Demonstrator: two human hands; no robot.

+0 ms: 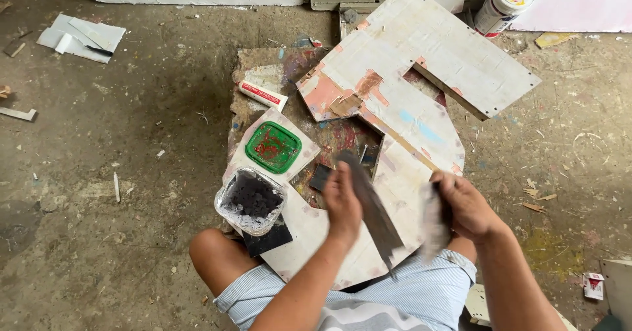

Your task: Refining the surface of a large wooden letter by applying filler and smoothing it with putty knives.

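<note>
Head view, looking straight down at a person seated over a low, paint-stained stand (263,67) on a dusty floor. Left hand (342,199) is up in the middle, fingers closed around a long dark scraper (372,212), its blade running down and to the right, tip ending over the striped shorts (408,291). The blade is blurred. Right hand (464,206) sits just beside it, fingers curled around a pale, blurred piece (431,222); what it is, cannot tell. Both hands hover above a big whitish angular board (421,61) patched with pink and blue, lying across the stand and reaching the lap.

Left of the hands: a clear tub (251,200) of dark filler, resting at the board's near left corner by the knee, with a black square (266,239) just under it. Above the tub, a green lid (274,147) smeared with red. Further up, a small white tube box (263,95) on the stand. Between lid and left hand, a small dark pad (320,177).

Top right, a white can (503,5) lies tilted on the floor. Far left, scraps of white sheet (82,36).
</note>
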